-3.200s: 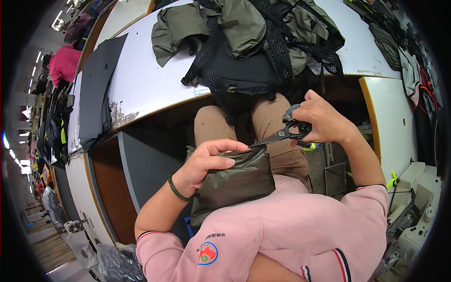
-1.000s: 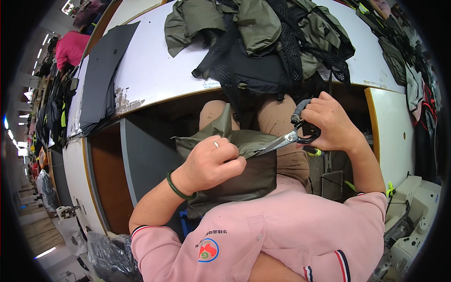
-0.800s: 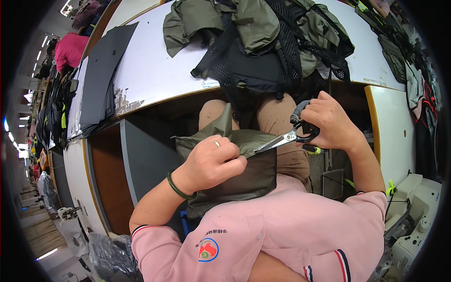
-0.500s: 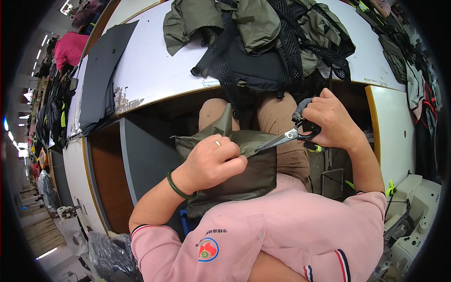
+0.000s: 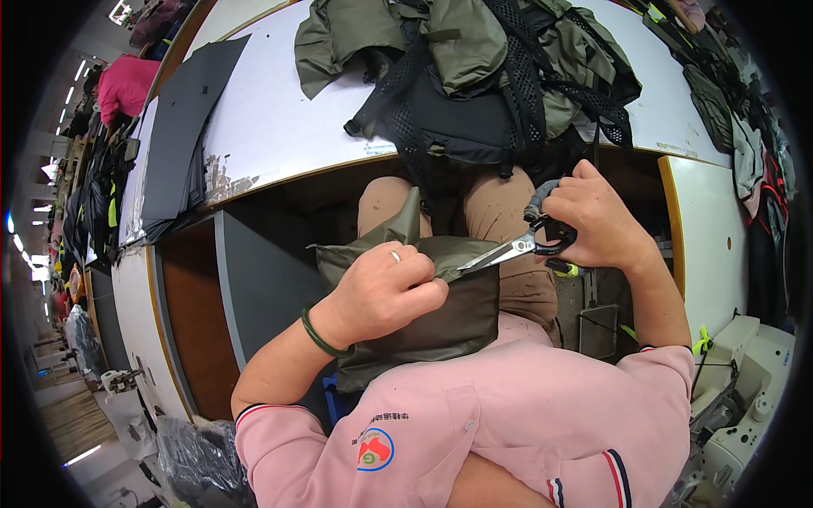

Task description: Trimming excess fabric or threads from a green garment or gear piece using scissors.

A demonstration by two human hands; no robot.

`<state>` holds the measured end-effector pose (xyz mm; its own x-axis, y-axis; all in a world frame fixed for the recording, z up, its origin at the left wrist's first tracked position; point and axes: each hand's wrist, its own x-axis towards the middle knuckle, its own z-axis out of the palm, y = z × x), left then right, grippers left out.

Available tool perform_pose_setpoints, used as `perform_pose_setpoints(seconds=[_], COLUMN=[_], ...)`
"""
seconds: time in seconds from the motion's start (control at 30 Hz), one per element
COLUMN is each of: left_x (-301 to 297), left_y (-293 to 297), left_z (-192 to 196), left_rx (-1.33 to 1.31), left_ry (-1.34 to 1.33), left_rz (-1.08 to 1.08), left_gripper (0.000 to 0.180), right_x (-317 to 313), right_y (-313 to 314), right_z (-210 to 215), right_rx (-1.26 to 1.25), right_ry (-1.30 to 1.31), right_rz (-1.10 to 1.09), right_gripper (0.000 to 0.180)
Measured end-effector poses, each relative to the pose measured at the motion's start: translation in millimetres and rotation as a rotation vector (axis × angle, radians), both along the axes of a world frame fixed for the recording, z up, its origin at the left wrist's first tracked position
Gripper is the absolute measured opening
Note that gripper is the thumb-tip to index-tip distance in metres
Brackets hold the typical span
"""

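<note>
left hand (image 5: 385, 292): curled tight, fingers pinching the top edge of an olive fabric piece (image 5: 423, 317), ring on one finger, green band at the wrist

right hand (image 5: 597, 220): fingers threaded through the black loops of a pair of scissors (image 5: 517, 247), gripping them snug

scissors: silver blades close together, tip right at the fabric edge just beside the left knuckles; can't tell if actually biting into the cloth

olive fabric piece: down in the lap, below the front edge of the table (image 5: 271, 127), draped over tan trousers (image 5: 495, 220), one corner sticking up toward the table edge

pile of garments (image 5: 474, 72): olive cloth and black mesh straps heaped at the table's front edge near the middle, some of it hanging over the edge above the knees

dark grey sheets (image 5: 182, 135): stacked flat along the left end of the table, well apart from the pile

pink shirt (image 5: 500, 423): short sleeves with striped cuffs, round badge on the chest, fills the bottom of the view

sewing machine (image 5: 745, 398): white, lower right, near the right elbow

white cabinet (image 5: 707, 237): to the right of the right hand, beside the table's right end

plastic bag (image 5: 199, 461): dark, crumpled on the floor at lower left

far left: racks of hanging clothes, too small to make out much
</note>
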<state>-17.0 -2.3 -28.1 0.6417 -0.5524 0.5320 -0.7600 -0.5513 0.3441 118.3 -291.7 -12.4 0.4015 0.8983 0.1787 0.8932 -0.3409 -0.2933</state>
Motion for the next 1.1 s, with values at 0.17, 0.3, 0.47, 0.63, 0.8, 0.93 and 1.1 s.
perform_pose_setpoints(seconds=[0.17, 0.3, 0.47, 0.63, 0.8, 0.93, 1.1], left_x=[0, 1, 3, 8, 15, 19, 15], left_y=[-1, -1, -1, -11, 14, 46, 52], left_z=[-1, -1, -4, 1, 11, -9, -23], left_rx=[0.022, -0.015, -0.011, -0.201, -0.309, -0.294, -0.209], left_ry=[0.012, 0.012, 0.015, 0.247, 0.617, 0.751, 0.765], left_rz=[-0.010, 0.001, 0.002, 0.093, 0.099, 0.108, 0.144], left_gripper=[0.014, 0.015, 0.014, 0.017, 0.018, 0.010, 0.012], right_x=[2, 1, -2, -22, -23, -19, -16], right_y=[-5, -5, 2, 40, 46, 40, 34], right_z=[-7, -3, 0, -16, -13, -4, -7], right_rx=[-0.022, -0.001, 0.003, 0.331, 0.233, 0.204, 0.317], right_ry=[-0.054, -0.041, 0.047, 0.493, 0.758, 0.933, 0.960], right_rz=[0.006, -0.032, -0.032, 0.029, 0.044, -0.030, -0.019], right_gripper=[0.037, 0.035, 0.038, 0.040, 0.037, 0.034, 0.027])
